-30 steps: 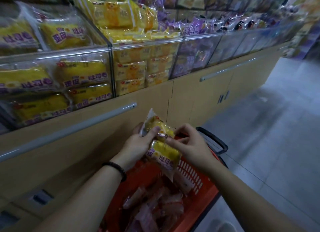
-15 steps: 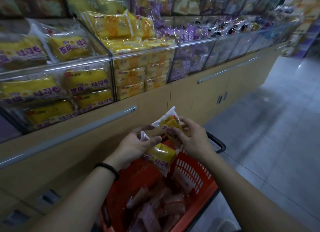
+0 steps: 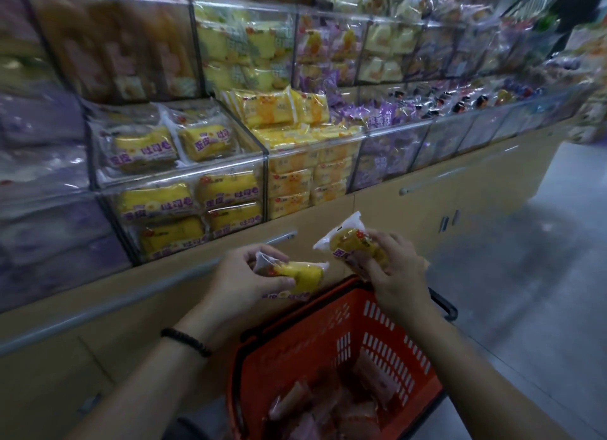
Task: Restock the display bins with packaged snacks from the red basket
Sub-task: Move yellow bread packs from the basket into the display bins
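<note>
Each hand w/ closed grip on a yellow snack pack: left hand (image 3: 244,277), right hand (image 3: 392,270) (above red basket (image 3: 328,351)).

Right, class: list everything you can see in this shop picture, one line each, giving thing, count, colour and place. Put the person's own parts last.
Held snack packs: two, yellow in clear wrap, one in the left hand, one in the right hand.
Basket: one, red, below the hands, on the floor.
Packs in basket: several, pinkish, count unclear.
Display bins: many, clear, two tiers above the counter.
Matching yellow packs: several, in the nearest bin.
Cabinet: one, tan, under the bins.
Bracelet: one, black, left wrist.
Left hand: grip shut on a pack.
Right hand: grip shut on a pack.
</note>
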`<state>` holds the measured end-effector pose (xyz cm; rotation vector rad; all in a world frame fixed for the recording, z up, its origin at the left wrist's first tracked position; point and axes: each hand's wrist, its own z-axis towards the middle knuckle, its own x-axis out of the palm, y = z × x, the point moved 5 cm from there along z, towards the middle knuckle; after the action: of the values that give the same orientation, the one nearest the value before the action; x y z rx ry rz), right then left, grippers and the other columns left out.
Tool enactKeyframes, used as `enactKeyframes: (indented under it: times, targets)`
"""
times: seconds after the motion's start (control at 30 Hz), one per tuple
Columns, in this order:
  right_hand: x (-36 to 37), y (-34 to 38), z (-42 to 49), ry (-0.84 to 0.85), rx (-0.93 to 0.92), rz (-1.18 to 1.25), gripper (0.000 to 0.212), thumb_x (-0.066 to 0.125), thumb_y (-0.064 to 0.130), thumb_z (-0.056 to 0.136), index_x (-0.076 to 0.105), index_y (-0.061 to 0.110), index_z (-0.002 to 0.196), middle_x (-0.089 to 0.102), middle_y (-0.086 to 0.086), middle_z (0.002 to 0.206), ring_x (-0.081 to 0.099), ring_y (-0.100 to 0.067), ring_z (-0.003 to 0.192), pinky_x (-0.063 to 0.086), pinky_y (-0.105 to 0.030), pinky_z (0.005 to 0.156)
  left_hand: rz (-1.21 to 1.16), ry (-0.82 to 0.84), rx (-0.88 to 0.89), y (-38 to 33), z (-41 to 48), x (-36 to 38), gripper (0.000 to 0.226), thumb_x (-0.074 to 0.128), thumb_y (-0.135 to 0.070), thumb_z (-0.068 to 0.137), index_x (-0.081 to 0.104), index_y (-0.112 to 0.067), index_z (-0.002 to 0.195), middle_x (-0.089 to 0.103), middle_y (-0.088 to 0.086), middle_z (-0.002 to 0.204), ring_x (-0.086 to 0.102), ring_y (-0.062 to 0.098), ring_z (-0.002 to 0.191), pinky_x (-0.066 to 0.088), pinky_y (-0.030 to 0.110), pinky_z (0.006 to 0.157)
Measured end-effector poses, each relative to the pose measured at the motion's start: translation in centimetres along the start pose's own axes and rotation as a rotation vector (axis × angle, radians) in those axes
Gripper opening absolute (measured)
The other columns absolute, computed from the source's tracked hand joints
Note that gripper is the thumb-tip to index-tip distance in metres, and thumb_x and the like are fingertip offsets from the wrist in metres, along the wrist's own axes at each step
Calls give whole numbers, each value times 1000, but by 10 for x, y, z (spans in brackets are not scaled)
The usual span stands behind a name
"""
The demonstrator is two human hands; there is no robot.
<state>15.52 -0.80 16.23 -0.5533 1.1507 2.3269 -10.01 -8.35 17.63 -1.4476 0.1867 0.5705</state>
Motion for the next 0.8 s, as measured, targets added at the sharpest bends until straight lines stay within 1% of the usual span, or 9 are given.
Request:
enactKeyframes:
  times: [0.1,0.23,0.3,0.37,0.43,0.5,0.57,0.7,0.8]
  targets:
    - [-2,33,0,-44,-68,9,33,58,40,92,57,46,124,54,24,110,48,-20,109,48,-59,88,113,-8,86,-20,-13,-31,30,99,-23,67,78,-32,86,73,-10,99,72,8,87,59,21,61]
    - [-10,83,4,-71,-218,62,37,48,46,87,62,43,121,50,34,109,48,-18,105,44,-31,80,340,-50,258,-57,-26,-83,34,101,-37,62,75,-39,84,72,-23,93,66,-4,92,49,15,66]
    - [-14,102,13,-67,-253,51,35,59,42,90,65,38,124,55,26,110,50,-18,108,41,-26,81,404,-94,311,-76,-29,-113,36,101,-40,61,74,-40,85,71,-24,97,63,-5,95,46,15,69]
    - [-19,116,28,-62,-266,13,37,72,28,91,66,31,128,59,17,114,52,-18,110,44,-30,80,403,-139,358,-95,-28,-142,37,102,-37,59,74,-37,84,73,-23,99,64,-7,98,48,16,73]
    - [-26,132,47,-93,-292,-22,44,78,20,89,64,29,130,59,13,115,54,-20,110,44,-33,79,409,-190,390,-114,-26,-171,37,103,-32,57,74,-33,81,73,-24,99,63,-14,98,45,5,71]
    - [-35,152,65,-130,-345,-22,40,70,38,92,64,26,130,58,12,114,53,-19,108,43,-35,80,437,-242,422,-131,-21,-198,35,103,-29,58,74,-31,79,72,-22,93,62,-17,90,43,3,65]
    - [-42,172,83,-157,-390,-39,50,54,52,93,64,21,131,61,7,116,52,-19,108,45,-38,81,447,-301,444,-142,-12,-224,34,101,-27,61,73,-29,80,70,-19,85,61,-18,75,42,4,57]
    - [-39,207,117,-208,-429,-109,45,58,45,95,63,18,131,65,-2,119,54,-25,109,41,-37,80,491,-432,443,-141,26,-263,31,97,-30,70,71,-27,86,62,-18,70,60,-8,55,38,9,45]
    - [-19,229,138,-139,-453,-141,48,54,48,95,62,19,133,63,-1,122,51,-23,115,43,-38,85,562,-466,378,-121,63,-276,31,96,-31,73,70,-24,89,69,-9,79,63,-2,61,43,13,50]
